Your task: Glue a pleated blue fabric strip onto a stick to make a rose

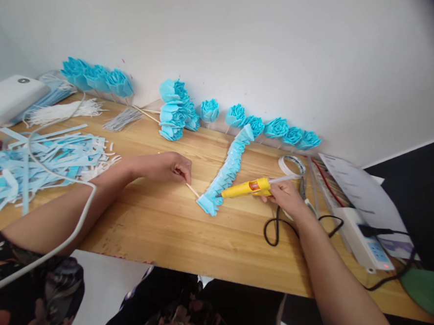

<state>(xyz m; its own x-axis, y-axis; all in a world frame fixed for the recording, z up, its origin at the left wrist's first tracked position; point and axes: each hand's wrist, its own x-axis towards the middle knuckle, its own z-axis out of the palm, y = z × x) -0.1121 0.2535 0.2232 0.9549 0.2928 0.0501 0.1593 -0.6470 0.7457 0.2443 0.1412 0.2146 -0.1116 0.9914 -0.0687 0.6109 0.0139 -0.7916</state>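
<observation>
My left hand (176, 168) pinches a thin wooden stick (192, 190) whose tip meets the near end of a blue petal strip (227, 174). The strip runs away from me in overlapping folded pieces across the wooden table. In my right hand (283, 197) is a yellow glue gun (246, 187), with a clear glue stick (284, 178) poking out of its back. Its nozzle points left and is at the strip's near end, close to the wooden stick. Whether glue is coming out cannot be made out.
Blue flowers (172, 111) on sticks line the wall. Cut blue strips (51, 165) lie on the left, crossed by a white cable (83, 210). A tape roll (292, 166), a black cord (276, 232) and a power strip (367, 241) are on the right. The table's front edge is near me.
</observation>
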